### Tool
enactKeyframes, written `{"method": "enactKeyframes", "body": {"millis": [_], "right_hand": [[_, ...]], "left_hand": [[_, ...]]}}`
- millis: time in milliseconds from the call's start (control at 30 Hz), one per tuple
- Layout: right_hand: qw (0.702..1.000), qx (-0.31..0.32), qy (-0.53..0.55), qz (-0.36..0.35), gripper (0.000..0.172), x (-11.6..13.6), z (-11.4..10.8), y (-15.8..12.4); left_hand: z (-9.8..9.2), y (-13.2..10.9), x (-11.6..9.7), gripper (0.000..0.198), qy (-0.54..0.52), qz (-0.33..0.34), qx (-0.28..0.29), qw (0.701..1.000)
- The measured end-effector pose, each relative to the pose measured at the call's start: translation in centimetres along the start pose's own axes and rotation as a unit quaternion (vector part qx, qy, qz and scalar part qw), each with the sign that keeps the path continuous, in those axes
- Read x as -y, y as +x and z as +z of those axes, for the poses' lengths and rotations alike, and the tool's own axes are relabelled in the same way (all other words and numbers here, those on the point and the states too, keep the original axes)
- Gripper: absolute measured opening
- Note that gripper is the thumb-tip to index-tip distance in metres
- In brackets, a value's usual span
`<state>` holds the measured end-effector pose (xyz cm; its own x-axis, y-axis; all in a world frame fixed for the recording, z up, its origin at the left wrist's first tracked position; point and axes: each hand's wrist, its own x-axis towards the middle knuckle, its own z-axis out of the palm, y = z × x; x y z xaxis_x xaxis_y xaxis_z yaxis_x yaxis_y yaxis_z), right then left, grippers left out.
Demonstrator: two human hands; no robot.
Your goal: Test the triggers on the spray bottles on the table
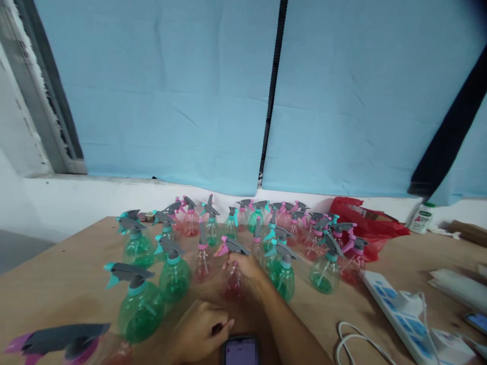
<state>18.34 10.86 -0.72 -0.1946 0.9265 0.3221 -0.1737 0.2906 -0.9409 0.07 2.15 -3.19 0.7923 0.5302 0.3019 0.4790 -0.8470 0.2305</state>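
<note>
My right hand (245,263) is closed around the neck of a pink spray bottle (233,285) with a grey head and pink trigger. The bottle stands upright in the middle of the table, and its neck is partly hidden by my fingers. Nearer to me, my left hand (201,327) is loosely curled with nothing visible in it. Just right of that hand lies a phone (241,351) with its screen lit. A green spray bottle (175,279) stands beyond my left hand, and another green spray bottle (283,281) is right of my right forearm.
Several more pink and green spray bottles (141,309) spread over the wooden table (72,274). A red plastic bag (375,228) and a white bottle (421,218) sit at the back right. A power strip (395,314) with a white cable (342,337) lies at right.
</note>
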Motion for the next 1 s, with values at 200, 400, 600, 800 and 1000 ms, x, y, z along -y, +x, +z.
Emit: {"method": "enactKeyframes", "body": {"millis": [200, 400, 600, 800, 1000], "right_hand": [[1.0, 0.005, 0.001, -0.001, 0.029, -0.4, 0.2, 0.1], [0.999, 0.01, -0.05, -0.013, 0.042, -0.8, -0.3, -0.1], [0.999, 0.007, -0.032, -0.014, 0.033, -1.2, -0.3, -0.1], [0.999, -0.034, -0.023, 0.014, 0.003, -2.4, -0.5, 0.0], [0.999, -0.038, -0.021, 0.014, 0.005, -2.3, -0.3, 0.0]], "left_hand": [[0.4, -0.1, 0.3, 0.04, -0.005, 0.004, 0.001, 1.0], [0.0, 0.0, 0.0, 0.04, -0.007, 0.005, 0.003, 1.0], [-0.2, 0.0, -0.2, 0.04, 0.0, 0.004, 0.003, 1.0], [0.1, 0.1, 0.0, 0.039, 0.001, 0.014, 0.002, 1.0], [0.4, 0.0, 0.1, 0.039, -0.003, 0.014, -0.007, 1.0]]}}
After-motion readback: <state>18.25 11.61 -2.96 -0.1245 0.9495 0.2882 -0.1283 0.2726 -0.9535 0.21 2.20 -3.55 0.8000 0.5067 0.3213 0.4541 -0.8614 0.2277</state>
